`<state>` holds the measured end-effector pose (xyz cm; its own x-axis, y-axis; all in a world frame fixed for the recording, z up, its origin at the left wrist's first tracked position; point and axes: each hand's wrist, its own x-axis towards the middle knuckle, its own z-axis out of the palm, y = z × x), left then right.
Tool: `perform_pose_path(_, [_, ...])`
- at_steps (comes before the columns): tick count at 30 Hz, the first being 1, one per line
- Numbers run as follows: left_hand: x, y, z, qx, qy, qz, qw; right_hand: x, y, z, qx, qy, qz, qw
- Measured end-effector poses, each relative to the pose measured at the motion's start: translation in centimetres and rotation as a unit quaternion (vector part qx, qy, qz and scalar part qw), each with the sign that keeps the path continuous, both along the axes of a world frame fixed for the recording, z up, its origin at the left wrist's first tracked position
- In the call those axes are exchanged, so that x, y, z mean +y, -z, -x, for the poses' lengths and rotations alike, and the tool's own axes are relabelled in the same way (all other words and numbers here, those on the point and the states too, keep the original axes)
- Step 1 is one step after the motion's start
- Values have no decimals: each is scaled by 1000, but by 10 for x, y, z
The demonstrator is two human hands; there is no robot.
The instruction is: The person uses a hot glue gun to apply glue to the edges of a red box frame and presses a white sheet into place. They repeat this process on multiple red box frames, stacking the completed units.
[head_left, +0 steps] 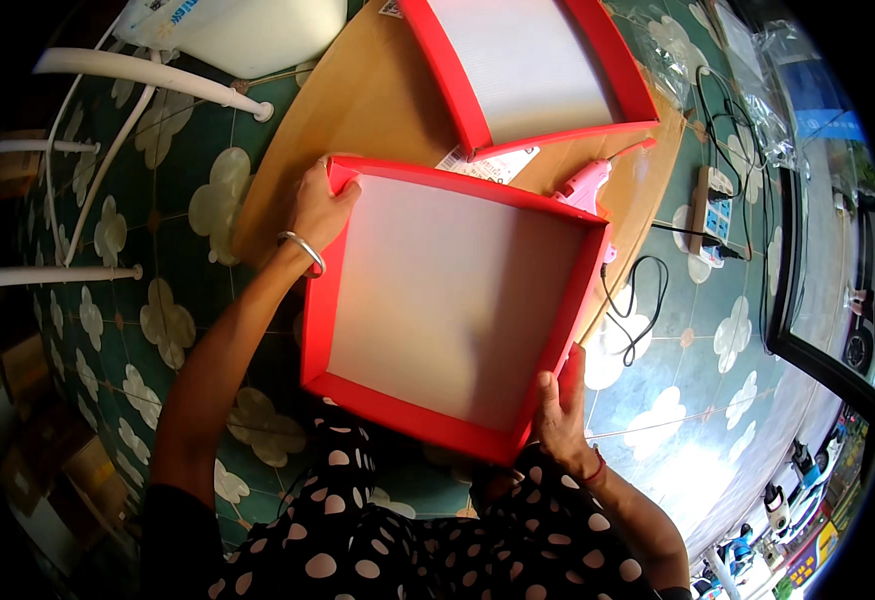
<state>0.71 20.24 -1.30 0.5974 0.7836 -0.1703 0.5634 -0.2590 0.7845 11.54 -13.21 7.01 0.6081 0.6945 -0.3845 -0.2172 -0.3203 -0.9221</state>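
Between my hands is a shallow red box with a whitish inside, its open side facing up. My left hand grips its far left corner, thumb over the rim. At the near right side my right hand holds the wall, thumb on the rim and the other fingers mostly hidden outside. Beyond it a second red box, also pale inside, lies on the wooden table. A pink glue gun rests by the held box's far right corner, partly covered by it.
A white power strip with plugged-in cables lies on the patterned green floor to the right. Clear plastic wrap is at the far right. White metal legs stand at the left. A printed label shows between the boxes.
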Motion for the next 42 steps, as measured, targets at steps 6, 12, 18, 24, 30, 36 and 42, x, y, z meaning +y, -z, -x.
perform_pose_path(6, [-7,-11,-9,80,-10,-60,995,-6,16,4,26,11,28,999])
perform_pose_path(12, [-7,-15,-12,118,1,-93,989,-14,23,-4,35,-41,70,996])
perform_pose_path(18, [-2,-20,-20,154,9,-113,981,-10,27,8,-22,-13,40,999])
perform_pose_path(24, [0,-22,-24,168,16,-120,978,-8,41,2,-21,-14,27,999])
perform_pose_path(30, [-9,-23,-13,128,-6,-20,992,-4,39,-9,54,-16,72,996])
perform_pose_path(36, [-13,-10,11,-40,15,-48,998,1,39,-9,16,-4,46,999])
perform_pose_path(42, [-33,-24,56,94,104,-34,990,2,42,-7,-8,51,48,998])
